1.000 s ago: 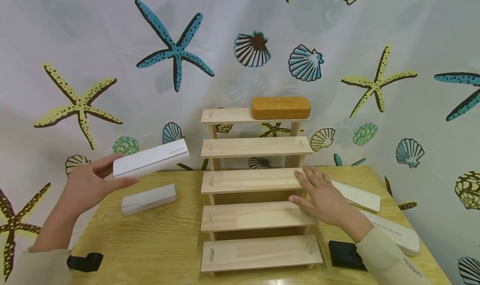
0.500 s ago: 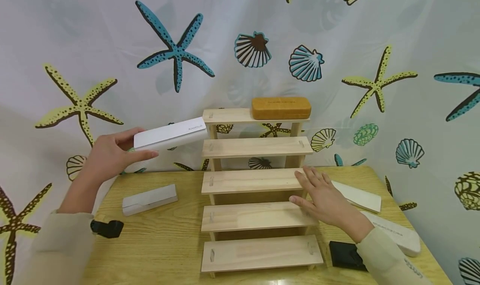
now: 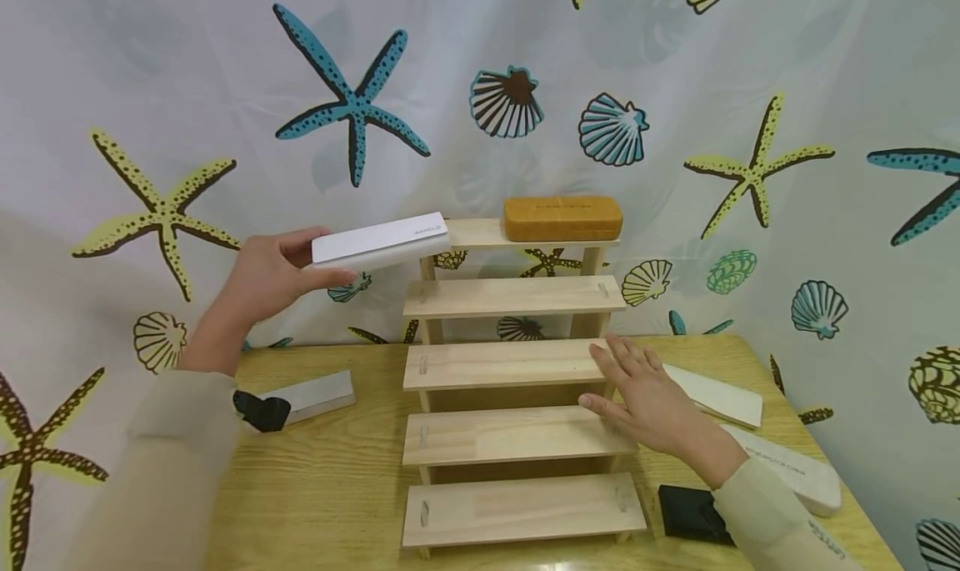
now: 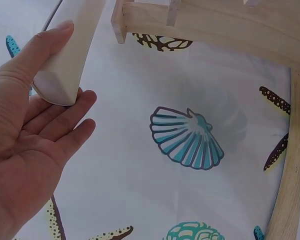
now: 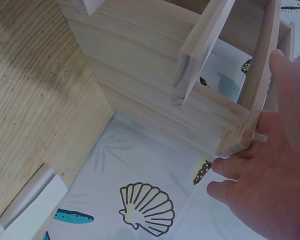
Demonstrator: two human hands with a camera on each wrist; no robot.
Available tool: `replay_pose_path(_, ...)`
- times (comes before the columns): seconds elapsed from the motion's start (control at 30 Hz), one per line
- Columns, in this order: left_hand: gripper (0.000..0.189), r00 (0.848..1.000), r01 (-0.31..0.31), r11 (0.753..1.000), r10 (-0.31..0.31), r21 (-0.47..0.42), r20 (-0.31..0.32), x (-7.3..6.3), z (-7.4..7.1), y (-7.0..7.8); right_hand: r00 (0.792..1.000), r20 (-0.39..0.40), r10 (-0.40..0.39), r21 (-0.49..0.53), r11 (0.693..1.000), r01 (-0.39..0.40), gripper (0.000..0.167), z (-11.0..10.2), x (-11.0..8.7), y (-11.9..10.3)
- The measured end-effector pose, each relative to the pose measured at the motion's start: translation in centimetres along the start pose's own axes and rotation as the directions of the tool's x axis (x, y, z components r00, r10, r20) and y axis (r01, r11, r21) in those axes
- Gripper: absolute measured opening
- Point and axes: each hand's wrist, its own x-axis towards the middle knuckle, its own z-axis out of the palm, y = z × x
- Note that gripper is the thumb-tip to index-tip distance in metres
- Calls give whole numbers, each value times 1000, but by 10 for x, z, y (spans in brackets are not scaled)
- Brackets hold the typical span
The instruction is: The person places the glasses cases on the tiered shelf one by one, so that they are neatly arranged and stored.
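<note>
In the head view my left hand (image 3: 262, 283) grips a white glasses case (image 3: 378, 242) by its left end. Thumb and fingers pinch it, and small lettering shows on its lid. The case's right end overlaps the left end of the top shelf of a stepped wooden display rack (image 3: 510, 298). From the left wrist view, the thumb (image 4: 52, 37) lies along the case with fingers beneath it. My right hand (image 3: 652, 404) rests with extended fingers at the right end of the middle shelf. An orange glasses case (image 3: 562, 219) sits on the right part of the top shelf.
On the wooden table (image 3: 330, 479), another pale case (image 3: 322, 394) lies left of the rack, partly behind the wrist camera. To the right lie a white case (image 3: 716, 394), a larger lettered white case (image 3: 795, 471) and a black object (image 3: 686, 511). A patterned curtain (image 3: 465, 21) hangs behind.
My left hand has carried the white glasses case up and to the right, from above the left of the table to the top shelf's left end. The right hand has stayed in place.
</note>
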Motion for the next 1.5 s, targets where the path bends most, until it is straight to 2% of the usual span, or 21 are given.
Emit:
replay_pose_path(0.4,64,1000,9,1000,-8,-17,23,21,17,6,1000,4,-4,4,1000,4,82,-1,0,-1)
replay_pose_path(0.7,70,999,27,1000,-27,-13,45,36,23,12,1000,7,-5,6,1000,5,82,-1,1,-1)
replay_pose_path(0.9,64,997,-14,1000,13,18,70,45,26,18,1000,7,2,3,1000,-2,82,-1,1,-1)
replay_pose_path(1.07,65,996,-31,999,32,-16,82,49,32,23,1000,12,2,14,1000,-3,82,0,0,0)
replay_pose_path(1.27,82,998,-27,997,31,-78,47,53,44,28,1000,9,0,17,1000,-1,82,-1,-1,0)
replay_pose_path(1.5,83,999,-45,991,48,-129,18,57,58,32,1000,2,-5,9,1000,5,82,-1,-1,1)
